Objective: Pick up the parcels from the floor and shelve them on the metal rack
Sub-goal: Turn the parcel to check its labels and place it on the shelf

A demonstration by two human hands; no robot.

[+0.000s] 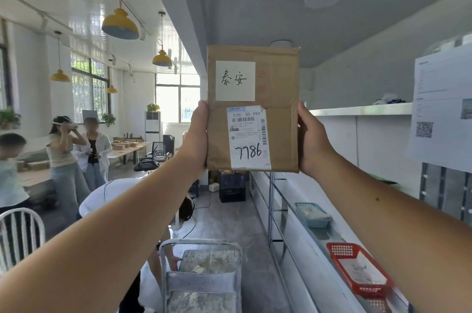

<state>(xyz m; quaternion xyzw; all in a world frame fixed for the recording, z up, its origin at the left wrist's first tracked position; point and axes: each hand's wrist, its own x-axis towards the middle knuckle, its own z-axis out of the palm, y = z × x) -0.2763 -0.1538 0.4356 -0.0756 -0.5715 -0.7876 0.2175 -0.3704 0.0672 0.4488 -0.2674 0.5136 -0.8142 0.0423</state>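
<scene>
Head view: the left hand (pixel 195 134) and the right hand (pixel 313 139) each grip one side edge of a flat brown parcel (pixel 277 108), holding it upright at arm's length, well above the floor. A white note (pixel 235 81) with handwriting sits on its upper face; a shipping label (pixel 249 136) marked 7786 sits below it. To the right and lower runs the metal rack (pixel 274 200), carrying a blue basket (pixel 312 214) and, nearer, a red basket (pixel 357 269).
</scene>
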